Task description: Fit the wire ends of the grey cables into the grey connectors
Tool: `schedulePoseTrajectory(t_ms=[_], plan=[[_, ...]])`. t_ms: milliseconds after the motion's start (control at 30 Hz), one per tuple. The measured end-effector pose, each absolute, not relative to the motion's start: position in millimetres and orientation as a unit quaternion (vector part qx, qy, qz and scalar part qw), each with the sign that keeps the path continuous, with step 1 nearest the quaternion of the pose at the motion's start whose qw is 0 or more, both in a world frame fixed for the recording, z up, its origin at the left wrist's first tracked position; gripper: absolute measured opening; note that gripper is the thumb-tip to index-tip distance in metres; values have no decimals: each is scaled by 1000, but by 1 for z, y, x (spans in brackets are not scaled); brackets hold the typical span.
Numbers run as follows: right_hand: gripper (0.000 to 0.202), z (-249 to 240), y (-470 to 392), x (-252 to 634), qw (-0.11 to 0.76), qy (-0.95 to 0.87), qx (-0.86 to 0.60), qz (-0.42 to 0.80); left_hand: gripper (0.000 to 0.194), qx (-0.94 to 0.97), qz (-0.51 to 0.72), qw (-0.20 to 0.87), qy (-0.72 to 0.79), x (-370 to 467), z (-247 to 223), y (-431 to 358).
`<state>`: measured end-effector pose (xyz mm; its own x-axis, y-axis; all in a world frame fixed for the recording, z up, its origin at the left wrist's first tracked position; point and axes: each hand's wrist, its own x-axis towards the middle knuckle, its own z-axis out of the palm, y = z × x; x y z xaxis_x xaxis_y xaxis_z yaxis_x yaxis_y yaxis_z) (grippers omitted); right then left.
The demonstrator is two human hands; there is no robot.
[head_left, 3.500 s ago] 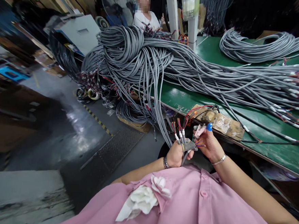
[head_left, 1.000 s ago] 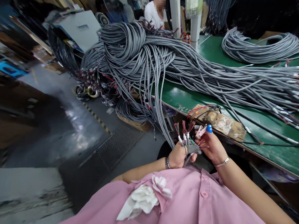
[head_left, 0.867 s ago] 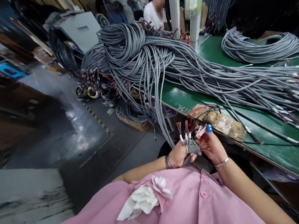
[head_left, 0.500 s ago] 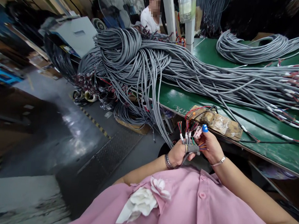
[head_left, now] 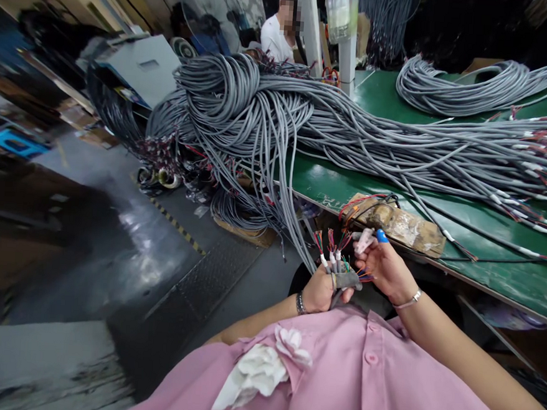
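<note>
My left hand (head_left: 320,289) is closed around several grey cables (head_left: 337,264), held low in front of my body. Their upper ends carry white sleeves and fan out into thin coloured wires (head_left: 331,239). A grey wrap (head_left: 345,280) lies across the bundle at that hand; I cannot tell whether it covers a finger. Just right of the bundle is my right hand (head_left: 387,272), with a blue cover (head_left: 382,236) on the thumb and a whitish wrap (head_left: 364,241) at the fingertips. Its thumb and fingers are pinched together, and what lies between them is hidden.
A large heap of grey cables (head_left: 243,97) spills over the green table (head_left: 317,177). A worn wooden block (head_left: 415,230) with wires sits at the table's edge. Another coil (head_left: 450,92) lies farther back. A person in a white shirt (head_left: 274,39) is beyond the heap.
My right hand has moved slightly right, away from the wire ends. My left hand and the cable bundle have shifted a little left and remain together.
</note>
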<state>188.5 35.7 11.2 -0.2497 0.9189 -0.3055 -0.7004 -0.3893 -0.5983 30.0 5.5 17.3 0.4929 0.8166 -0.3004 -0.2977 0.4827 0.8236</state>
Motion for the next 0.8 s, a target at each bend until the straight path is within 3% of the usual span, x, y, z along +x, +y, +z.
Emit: schedulePoseTrajectory(t_ms=[133, 533, 800], plan=[[24, 8, 34, 191, 545, -224, -340, 733, 26, 359, 400, 752, 381, 32, 22, 1], [49, -1, 37, 180, 567, -244, -368, 696, 32, 355, 435, 725, 399, 45, 21, 7], [46, 0, 44, 176, 564, -162, -322, 743, 29, 364, 427, 721, 406, 45, 16, 5]])
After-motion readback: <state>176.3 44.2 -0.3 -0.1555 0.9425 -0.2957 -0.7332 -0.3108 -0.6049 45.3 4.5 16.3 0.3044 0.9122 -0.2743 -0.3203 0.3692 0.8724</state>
